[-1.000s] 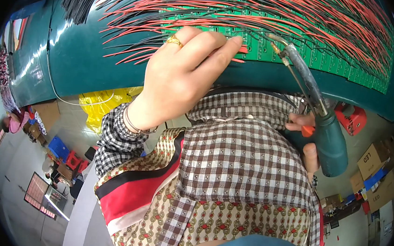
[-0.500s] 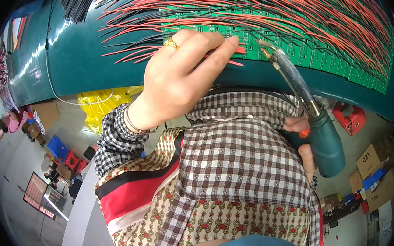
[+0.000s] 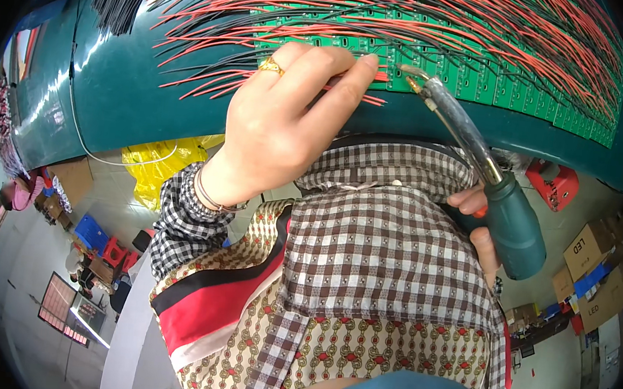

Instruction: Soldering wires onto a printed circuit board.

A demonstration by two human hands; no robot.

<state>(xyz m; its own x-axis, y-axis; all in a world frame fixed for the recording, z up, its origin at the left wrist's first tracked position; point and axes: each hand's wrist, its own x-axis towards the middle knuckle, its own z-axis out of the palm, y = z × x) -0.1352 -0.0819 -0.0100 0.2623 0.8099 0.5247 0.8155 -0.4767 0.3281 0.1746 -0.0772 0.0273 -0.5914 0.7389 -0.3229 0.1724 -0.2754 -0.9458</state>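
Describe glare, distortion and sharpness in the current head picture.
Head view, glare: white streaks on the left of the glossy dark-green tabletop; head view, distortion: the fisheye bows the tabletop's front edge, with black filling the corners; head view, sharpness: the bare left hand and teal-handled metal-tipped soldering tool look fairly clear, while background clutter near the left rim is small and soft.

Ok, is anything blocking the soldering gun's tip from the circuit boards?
Nothing visible: the soldering gun in the right hand has its tip over the green circuit boards, though contact is unclear. The left hand is just left of the tip.
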